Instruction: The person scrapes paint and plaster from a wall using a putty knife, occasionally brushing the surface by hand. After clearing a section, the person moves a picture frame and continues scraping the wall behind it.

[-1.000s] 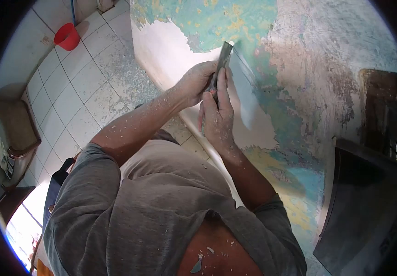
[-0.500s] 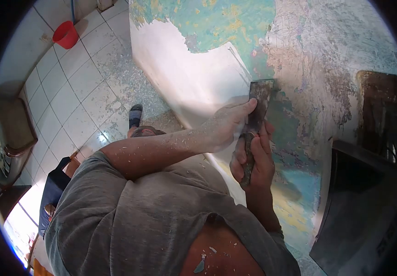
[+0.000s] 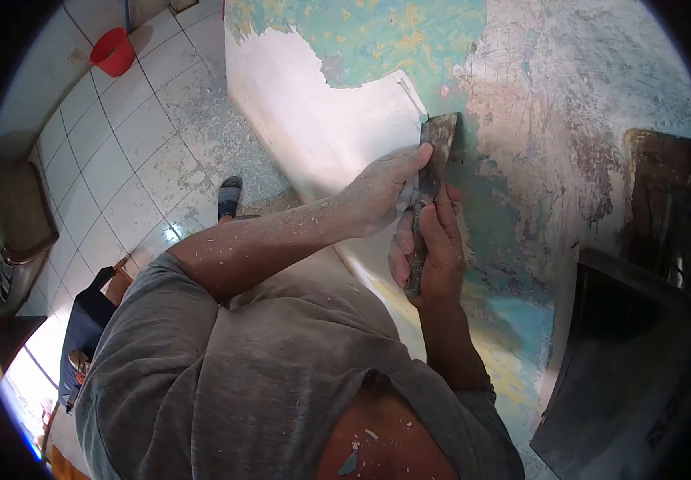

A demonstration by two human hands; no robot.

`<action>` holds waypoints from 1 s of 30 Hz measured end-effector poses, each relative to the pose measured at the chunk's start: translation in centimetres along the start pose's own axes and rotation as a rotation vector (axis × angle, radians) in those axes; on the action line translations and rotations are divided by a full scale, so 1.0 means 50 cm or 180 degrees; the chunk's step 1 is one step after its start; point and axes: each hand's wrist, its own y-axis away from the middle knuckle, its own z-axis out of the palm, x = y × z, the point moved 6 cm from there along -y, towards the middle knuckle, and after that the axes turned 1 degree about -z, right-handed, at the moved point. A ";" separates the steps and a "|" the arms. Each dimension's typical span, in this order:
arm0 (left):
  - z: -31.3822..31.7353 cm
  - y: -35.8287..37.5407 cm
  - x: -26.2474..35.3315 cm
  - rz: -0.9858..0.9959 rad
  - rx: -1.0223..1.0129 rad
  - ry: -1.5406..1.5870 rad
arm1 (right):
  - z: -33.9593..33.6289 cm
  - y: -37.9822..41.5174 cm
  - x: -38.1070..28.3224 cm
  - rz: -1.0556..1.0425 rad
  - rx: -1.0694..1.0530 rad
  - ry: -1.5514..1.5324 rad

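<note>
A flat, stained metal scraper (image 3: 441,132) lies against the wall, its wide end at the ragged edge between the white layer (image 3: 345,120) and the green patch (image 3: 409,40). My right hand (image 3: 435,252) is wrapped round the scraper's handle. Higher up, my left hand (image 3: 385,188) grips the side of the blade, its thumb on the blade's face. Pale flakes and dust cover my left forearm. Part of the handle is hidden by the right fingers.
Flakes lie scattered on the white tiled floor (image 3: 133,148). A red bucket (image 3: 112,53) stands at the upper left. A wooden chair (image 3: 21,212) is at far left. On the right are a black panel-like object (image 3: 625,376) and a brown frame (image 3: 669,172).
Both hands and the scraper have shifted up and left along the wall. The blade is tilted slightly more to the right.
</note>
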 end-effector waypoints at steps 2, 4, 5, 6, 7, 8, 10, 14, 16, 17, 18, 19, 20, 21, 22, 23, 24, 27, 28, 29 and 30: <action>0.006 0.003 -0.013 0.0016 -0.0099 -0.0089 | -0.006 0.020 -0.006 0.0100 0.0092 -0.0090; 0.014 -0.008 -0.026 0.0075 -0.0222 -0.0166 | -0.005 0.030 -0.017 0.0190 0.0160 -0.0137; 0.010 -0.017 -0.027 0.0281 -0.0142 -0.0196 | -0.005 0.032 -0.024 0.0130 0.0202 -0.0006; 0.007 -0.021 -0.026 0.0480 -0.0058 -0.0223 | -0.006 0.033 -0.030 0.0073 0.0249 0.0121; 0.005 -0.022 -0.011 0.0452 -0.0059 -0.0212 | 0.001 0.019 -0.033 0.0082 0.0277 0.0116; -0.008 -0.026 0.014 0.0324 -0.0010 -0.0174 | 0.015 -0.014 -0.034 0.0097 0.0258 0.0031; -0.005 -0.009 0.062 0.0182 0.0072 -0.0227 | 0.036 -0.055 -0.026 0.0116 -0.0038 -0.0267; 0.008 0.003 0.027 0.0230 0.0156 0.0034 | 0.047 -0.002 -0.036 0.0153 0.0188 0.0073; 0.023 0.008 0.013 0.0269 0.0065 -0.0201 | 0.046 0.017 -0.030 0.0047 -0.0003 -0.0389; 0.016 0.005 0.023 0.0283 0.0078 -0.0193 | 0.045 -0.004 -0.024 0.0062 -0.0017 -0.0385; 0.003 -0.001 0.039 0.0298 0.0265 -0.0165 | 0.040 -0.035 -0.016 0.0163 0.0212 -0.0334; -0.012 -0.012 0.057 0.0321 0.0437 -0.0144 | 0.034 -0.052 -0.012 0.0250 0.0437 -0.0275; -0.036 -0.018 0.069 0.0082 0.0053 -0.0312 | 0.038 -0.057 -0.010 0.0235 0.0436 -0.0281; -0.033 -0.015 0.075 0.0087 0.0058 -0.0331 | 0.052 -0.065 -0.010 0.0148 0.0278 -0.0268; -0.030 -0.008 0.081 0.0110 0.0099 -0.0347 | 0.065 -0.072 -0.011 0.0067 0.0117 -0.0254; -0.026 0.000 0.077 0.0124 0.0139 -0.0339 | 0.067 -0.059 -0.010 0.0079 0.0117 -0.0253; -0.018 -0.001 0.060 0.0273 0.0141 -0.0129 | 0.061 -0.035 -0.012 0.0075 0.0250 -0.0183; 0.001 -0.008 0.051 0.0346 0.0210 -0.0157 | 0.065 -0.042 -0.028 0.0012 0.0216 -0.0206; -0.013 -0.017 0.062 0.0252 0.0164 -0.0119 | 0.070 -0.045 -0.031 -0.0055 0.0102 -0.0333; -0.029 -0.015 0.074 0.0216 0.0161 -0.0107 | 0.073 -0.054 -0.025 -0.0048 0.0140 -0.0339; -0.035 -0.004 0.099 0.0131 0.0161 -0.0400 | 0.082 -0.074 -0.018 -0.0081 0.0243 -0.0035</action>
